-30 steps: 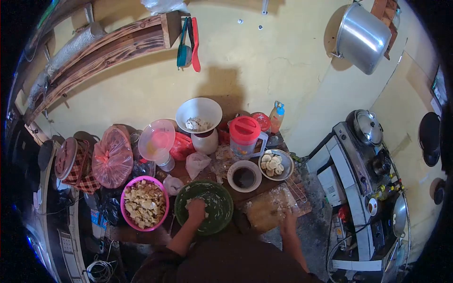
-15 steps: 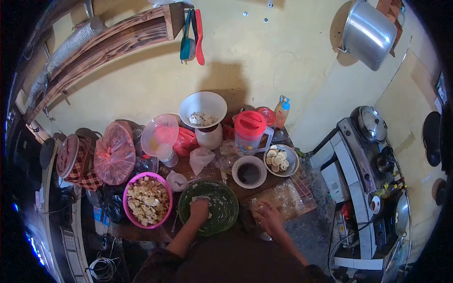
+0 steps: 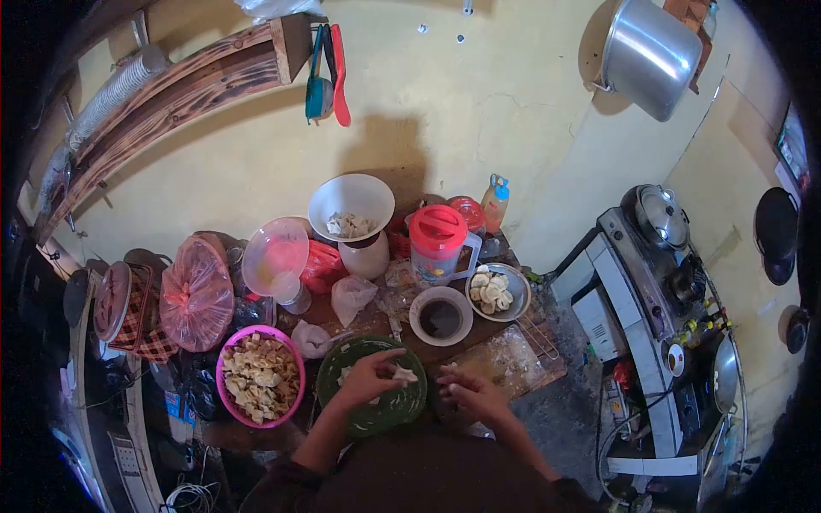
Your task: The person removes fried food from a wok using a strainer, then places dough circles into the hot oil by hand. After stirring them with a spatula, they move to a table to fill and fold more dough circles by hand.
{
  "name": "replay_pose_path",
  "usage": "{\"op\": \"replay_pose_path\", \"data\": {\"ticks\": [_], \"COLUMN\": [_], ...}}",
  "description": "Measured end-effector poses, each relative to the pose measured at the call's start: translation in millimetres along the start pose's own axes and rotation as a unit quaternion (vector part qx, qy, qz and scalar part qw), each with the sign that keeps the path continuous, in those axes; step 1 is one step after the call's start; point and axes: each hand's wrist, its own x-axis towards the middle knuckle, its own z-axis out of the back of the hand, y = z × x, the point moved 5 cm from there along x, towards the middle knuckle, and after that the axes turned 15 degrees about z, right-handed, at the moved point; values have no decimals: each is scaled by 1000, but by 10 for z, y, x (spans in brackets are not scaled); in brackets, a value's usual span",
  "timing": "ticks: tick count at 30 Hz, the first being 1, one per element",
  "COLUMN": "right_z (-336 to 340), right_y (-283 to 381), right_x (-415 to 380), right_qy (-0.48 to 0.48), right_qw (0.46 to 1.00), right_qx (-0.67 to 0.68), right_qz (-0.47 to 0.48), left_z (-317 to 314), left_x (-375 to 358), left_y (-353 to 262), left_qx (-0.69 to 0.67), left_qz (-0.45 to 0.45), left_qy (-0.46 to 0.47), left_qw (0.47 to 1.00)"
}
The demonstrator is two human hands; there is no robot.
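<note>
Over the green basin [image 3: 329, 402], my left hand [image 3: 368, 380] pinches a soft white piece [image 3: 404, 374] that looks like dough. White smears and another pale lump show inside the basin. My right hand [image 3: 472, 395] is just right of the basin, near the floury wooden board [image 3: 505, 363], its fingers curled together. A whitish bit shows at its fingertips, too small to name. Left of the basin is a pink-rimmed bowl [image 3: 300, 376] full of pale cut chunks [image 3: 259, 376]. A white bowl of dark liquid [image 3: 440, 318] and a metal bowl [image 3: 522, 295] of pale rounded pieces stand behind the board.
A red-lidded pitcher [image 3: 438, 244], a white bowl [image 3: 380, 192] raised on a jar, and a squeeze bottle [image 3: 494, 205] line the back. Pink plastic bags [image 3: 197, 299] crowd the left. A stove [image 3: 637, 274] stands at the right. Utensils [image 3: 338, 77] hang from a wooden shelf [image 3: 197, 90].
My left hand has lifted out of the basin's bottom and moved right, with a white piece now showing in its fingers. My right hand has shifted slightly left. The camera view has shifted a little.
</note>
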Motion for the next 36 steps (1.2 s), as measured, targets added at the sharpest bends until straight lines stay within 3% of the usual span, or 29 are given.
{"op": "replay_pose_path", "data": {"ticks": [2, 3, 5, 8, 12, 15, 17, 21, 23, 24, 25, 26, 27, 29, 30, 32, 36], "right_z": [-300, -347, -449, -439, -413, -358, -438, -355, -314, -185, -114, -172, -100, 39, -10, 67, 24], "right_y": [170, 164, 157, 196, 299, 280, 389, 372, 251, 142, -77, -57, -43, 183, 294, 469, 453], "right_x": [53, 78, 120, 152, 109, 90, 52, 61, 37, 77, 106, 87, 82, 165, 145, 104, 117], "right_qy": [102, 101, 130, 61, 43, 5, 12, 20, 47, 48, 71, 87, 88, 120, 121, -22, -39], "right_qw": [992, 992, 987, 986, 971, 969, 972, 979, 997, 997, 960, 838, 839, 905, 905, 992, 982], "right_qx": [-76, -76, -96, -138, -230, -240, -216, -192, -42, -42, 242, 504, 503, 407, 407, 122, 183], "right_qz": [8, 8, 19, 69, 51, 61, 96, 69, -44, -43, -120, -188, -189, -15, -13, 37, 38], "left_z": [-112, -151, -215, -263, -308, -325, -360, -391, -420, -415, -421, -425, -394, -273, -231, -50, 120], "left_x": [-76, -96, -165, -296, -379, -405, -442, -466, -542, -534, -526, -515, -486, -331, -272, -114, 236], "left_y": [-105, -107, -194, -326, -416, -421, -469, -523, -604, -593, -575, -542, -484, -271, -179, 88, 657], "left_qx": [-87, -87, 27, 72, 69, -6, 88, 149, 166, 166, 206, 245, 244, 269, 270, 296, 403], "left_qz": [-30, -30, -112, -105, -103, -93, -142, -218, -245, -246, -268, -290, -290, -200, -202, -135, -97], "left_qy": [38, 39, 5, -59, -71, -69, -85, -95, -78, -78, -81, -83, -85, -111, -112, -202, -185], "left_qw": [995, 995, 993, 990, 990, 993, 982, 960, 952, 952, 938, 922, 921, 935, 935, 924, 891]}}
